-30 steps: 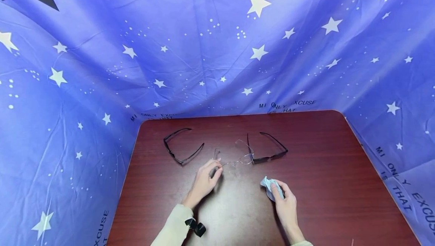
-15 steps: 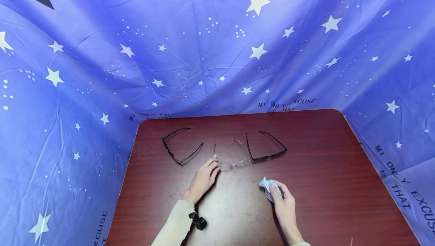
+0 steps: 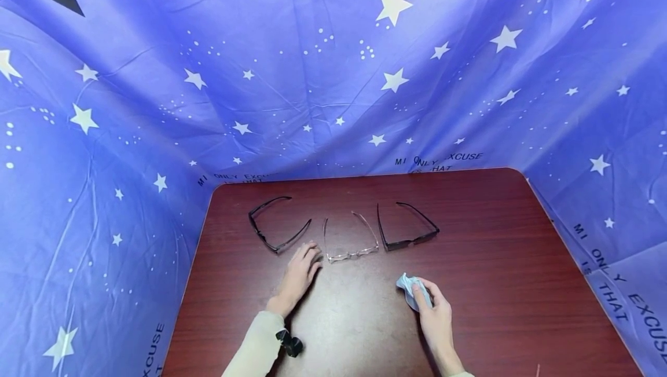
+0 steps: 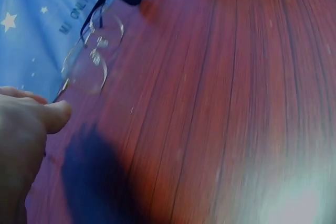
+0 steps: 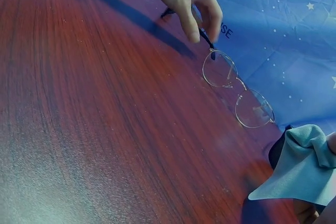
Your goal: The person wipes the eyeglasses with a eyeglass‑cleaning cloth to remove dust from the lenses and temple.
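Thin wire-framed eyeglasses [image 3: 354, 255] with clear lenses stand on the table in the head view, temples spread toward the back. My left hand [image 3: 298, 277] is just left of them, fingers loosely extended and holding nothing. In the left wrist view, its thumb [image 4: 58, 116] appears near the wire rims. My right hand [image 3: 436, 313] pinches a crumpled light blue cleaning cloth [image 3: 410, 288] between thumb and fingers, to the right and in front of the eyeglasses. The right wrist view shows a corner of the cloth [image 5: 294, 171] hanging down, with most of that hand out of frame.
Black-framed glasses [image 3: 267, 240] lie unfolded to the left, beyond my left hand. Dark sunglasses [image 3: 400, 245] sit close beside the wire pair on the right. The reddish-brown table [image 3: 500, 261] is bordered by a blue star-patterned curtain [image 3: 312, 93].
My left hand has set the wire eyeglasses down, let go of them and drawn back to the left. The right hand stays nearly still with the cloth.
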### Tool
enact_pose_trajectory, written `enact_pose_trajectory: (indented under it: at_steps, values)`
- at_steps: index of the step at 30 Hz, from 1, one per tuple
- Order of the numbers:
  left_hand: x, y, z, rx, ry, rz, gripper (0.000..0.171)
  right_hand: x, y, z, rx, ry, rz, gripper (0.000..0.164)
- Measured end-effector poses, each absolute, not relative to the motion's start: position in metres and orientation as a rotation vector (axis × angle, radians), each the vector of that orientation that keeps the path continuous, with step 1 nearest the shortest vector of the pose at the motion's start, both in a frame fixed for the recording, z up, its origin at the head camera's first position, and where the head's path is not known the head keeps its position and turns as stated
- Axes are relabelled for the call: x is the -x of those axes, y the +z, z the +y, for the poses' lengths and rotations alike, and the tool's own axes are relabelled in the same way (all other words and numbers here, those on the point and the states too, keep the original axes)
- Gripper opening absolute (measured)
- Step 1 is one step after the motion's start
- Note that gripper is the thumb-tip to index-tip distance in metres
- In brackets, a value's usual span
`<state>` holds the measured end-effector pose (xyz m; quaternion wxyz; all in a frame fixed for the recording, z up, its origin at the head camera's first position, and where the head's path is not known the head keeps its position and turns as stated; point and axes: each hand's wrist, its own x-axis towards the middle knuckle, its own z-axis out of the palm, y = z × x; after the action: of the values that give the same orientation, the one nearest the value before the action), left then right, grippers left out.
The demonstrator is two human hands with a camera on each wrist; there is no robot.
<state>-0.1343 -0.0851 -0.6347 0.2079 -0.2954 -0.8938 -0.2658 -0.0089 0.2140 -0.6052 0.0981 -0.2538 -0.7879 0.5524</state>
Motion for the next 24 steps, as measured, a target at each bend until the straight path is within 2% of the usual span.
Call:
enact_pose_trajectory:
  at_steps: [7, 15, 24]
  values:
    - [0.141, -0.631, -0.121, 0.709, -0.368, -2.397, 0.012, 0.009, -0.606, 0.211, 0.732, 1.636, -2.342, 0.027]
    - [0.142, -0.629, -0.137, 0.515, 0.003, -2.486, 0.031, 0.010, -0.609, 0.210, 0.699, 1.676, -2.307, 0.026]
    - [0.148, -0.620, -0.142, 0.408, 0.106, -2.580, 0.025, 0.009, -0.607, 0.209, 0.682, 1.663, -2.299, 0.025]
